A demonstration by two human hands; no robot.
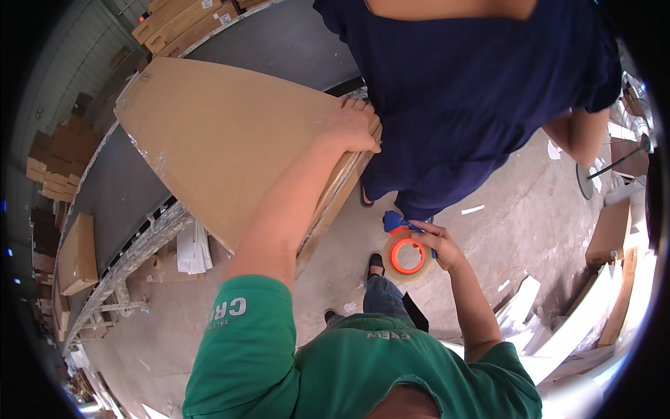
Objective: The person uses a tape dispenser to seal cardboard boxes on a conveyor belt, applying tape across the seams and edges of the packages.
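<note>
1. Green shirt fabric [363, 370] fills the lower edge, nearest the lens, with pale lettering on the sleeve and at the collar.
2. From it the right hand [438, 246] reaches forward and down, its fingers curled closed around a roll of clear packing tape with an orange core [407, 256]; a blue handle piece [395, 221] sticks out just above the roll, at the fingertips.
3. The roll hangs low over the grey concrete floor [516, 209], just in front of the wearer's dark shoes and well apart from the carton.
4. The left hand [351, 126] lies palm-down on the near corner of a large flat brown cardboard carton [223, 140], fingers bent over its edge; it presses on the board rather than enclosing it.
5. That carton rests tilted on a roller conveyor [150, 234], its far corner bearing a small white label, with torn clear film along the left edge.
6. A second person in a dark navy top [460, 91] stands just beyond the carton's corner.
7. More brown boxes with white labels [185, 24] sit stacked at the top left; flat cardboard stacks [59, 167] line the left wall.
8. White foam strips [558, 335] lie piled at the lower right.
</note>
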